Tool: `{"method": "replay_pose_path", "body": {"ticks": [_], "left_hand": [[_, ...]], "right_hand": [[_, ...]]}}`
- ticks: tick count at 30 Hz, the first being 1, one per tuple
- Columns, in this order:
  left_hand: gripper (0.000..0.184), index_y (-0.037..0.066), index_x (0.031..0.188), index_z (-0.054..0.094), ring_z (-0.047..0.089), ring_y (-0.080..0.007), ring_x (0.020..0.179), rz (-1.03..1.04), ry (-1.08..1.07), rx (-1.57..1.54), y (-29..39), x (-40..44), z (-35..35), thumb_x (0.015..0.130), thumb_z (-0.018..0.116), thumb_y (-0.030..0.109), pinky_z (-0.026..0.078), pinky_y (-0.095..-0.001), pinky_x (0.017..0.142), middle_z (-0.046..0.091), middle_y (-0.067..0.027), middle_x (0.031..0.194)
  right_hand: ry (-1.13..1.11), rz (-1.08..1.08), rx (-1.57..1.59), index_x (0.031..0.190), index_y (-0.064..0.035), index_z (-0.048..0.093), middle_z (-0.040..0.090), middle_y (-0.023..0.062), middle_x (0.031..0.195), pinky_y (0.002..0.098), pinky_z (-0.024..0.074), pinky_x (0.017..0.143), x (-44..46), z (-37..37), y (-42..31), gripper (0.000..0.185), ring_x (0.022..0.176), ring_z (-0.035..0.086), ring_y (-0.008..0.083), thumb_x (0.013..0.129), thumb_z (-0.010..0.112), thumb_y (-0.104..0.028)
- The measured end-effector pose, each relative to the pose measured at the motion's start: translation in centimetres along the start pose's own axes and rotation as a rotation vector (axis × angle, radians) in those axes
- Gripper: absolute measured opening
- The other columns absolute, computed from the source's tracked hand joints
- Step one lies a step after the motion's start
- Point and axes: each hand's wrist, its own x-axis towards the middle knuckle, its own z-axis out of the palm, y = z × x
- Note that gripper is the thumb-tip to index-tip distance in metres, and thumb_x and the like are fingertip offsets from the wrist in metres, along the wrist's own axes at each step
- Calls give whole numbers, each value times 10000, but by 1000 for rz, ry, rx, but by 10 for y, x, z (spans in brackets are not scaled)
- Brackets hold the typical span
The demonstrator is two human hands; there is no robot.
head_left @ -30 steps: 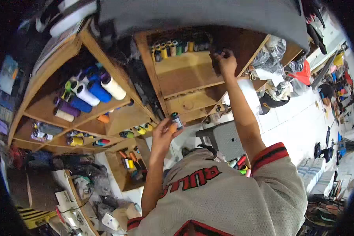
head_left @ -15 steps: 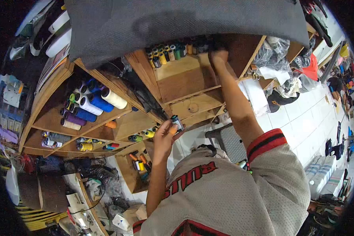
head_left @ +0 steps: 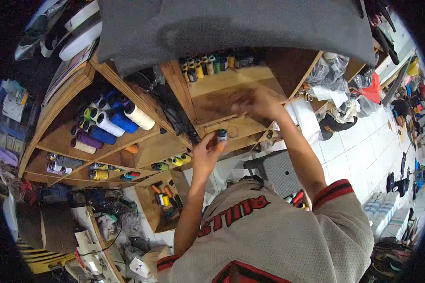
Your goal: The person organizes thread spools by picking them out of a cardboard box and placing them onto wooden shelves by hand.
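My left hand (head_left: 206,154) is closed around a small dark-topped thread spool (head_left: 222,135), in front of the lower shelf. An orange patch shows by the fingers, but I cannot make out what it is. My right hand (head_left: 260,104) is smeared by motion in front of the upper wooden compartment, so its fingers are unclear. Behind it, a row of small thread spools (head_left: 210,66) in yellow, green, grey and dark colours stands at the back of that compartment (head_left: 250,75).
Large thread cones (head_left: 123,120) fill the left shelf. A wooden box (head_left: 151,214) with several spools sits below. A grey stool (head_left: 281,172) stands near my body, with spools (head_left: 297,197) showing beside my shirt. Plastic bags (head_left: 333,70) crowd the right shelf; grey cloth (head_left: 236,28) hangs overhead.
My right hand has come down and out from the back of the upper compartment. My left hand has shifted slightly right and up with the spool. The view has tilted a little.
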Motion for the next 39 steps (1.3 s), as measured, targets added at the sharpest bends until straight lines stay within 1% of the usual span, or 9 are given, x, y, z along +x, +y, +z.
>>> {"method": "replay_pose_path", "body": {"ticks": [5, 9, 11, 14, 22, 31, 34, 37, 39], "left_hand": [[391, -18, 1126, 558, 603, -145, 891, 155, -24, 129, 30, 16, 18, 785, 667, 139, 458, -274, 766, 647, -108, 972], [516, -4, 1225, 453, 546, -154, 983, 100, -55, -45, 11, 21, 29, 761, 674, 43, 444, -262, 852, 558, -102, 1099], [574, -2, 1262, 403, 514, -177, 1071, 46, -60, -93, -2, 20, 31, 755, 672, 6, 427, -271, 914, 488, -124, 1224], [541, -16, 1247, 414, 496, -193, 1100, 34, -52, -154, -31, 14, 27, 763, 657, -11, 429, -276, 914, 466, -124, 1233], [507, -74, 1241, 383, 459, -196, 1146, -37, 117, -428, -50, -16, 1, 789, 611, -40, 432, -299, 914, 428, -152, 1275], [395, -57, 1164, 470, 525, -174, 1069, -75, 262, -204, -56, -27, -18, 789, 593, -56, 435, -266, 867, 573, -137, 1104], [406, -28, 1184, 472, 517, -184, 1089, -95, 227, -39, -54, -26, -19, 796, 592, -44, 438, -272, 864, 566, -132, 1121], [423, -13, 1210, 462, 500, -199, 1118, -132, 211, -144, -60, -29, -15, 807, 591, -29, 441, -277, 860, 533, -135, 1173], [431, -15, 1219, 454, 488, -206, 1136, -192, 203, -316, -72, -26, -12, 811, 591, -26, 448, -284, 854, 508, -141, 1204]], "right_hand": [[68, -380, -501, 936, -52, 644, 650, 121, 888, 319, 490, 688, -22, 29, 3, 264, 778, 636, 229, 721, 714, -189], [222, -147, -920, 858, 8, 636, 616, 210, 853, 400, 481, 748, 10, -35, 36, 283, 814, 594, 350, 735, 652, -246], [369, 58, -1018, 913, -71, 663, 635, 158, 933, 356, 475, 786, 23, -63, -10, 252, 891, 613, 291, 731, 658, -245], [472, -151, -1047, 1112, -22, 550, 512, 244, 1159, 381, 415, 921, 56, -111, 29, 415, 1125, 478, 327, 747, 617, -208], [697, -344, -1341, 1097, -22, 554, 562, 219, 1082, 399, 449, 872, 104, -107, 45, 337, 1010, 543, 359, 799, 551, -179], [850, 33, -756, 979, -22, 595, 592, 233, 970, 425, 460, 802, 136, -114, 107, 318, 937, 571, 373, 746, 629, -236], [1137, -367, -710, 846, -1, 632, 609, 253, 876, 426, 463, 784, 126, -100, 125, 267, 867, 600, 359, 721, 631, -237], [851, 78, -925, 845, -18, 655, 641, 193, 852, 427, 469, 779, 112, -86, 117, 275, 784, 611, 374, 750, 582, -266], [940, 61, -847, 686, -20, 663, 635, 198, 731, 434, 482, 724, 123, -87, 140, 252, 719, 621, 383, 707, 608, -265]]}}
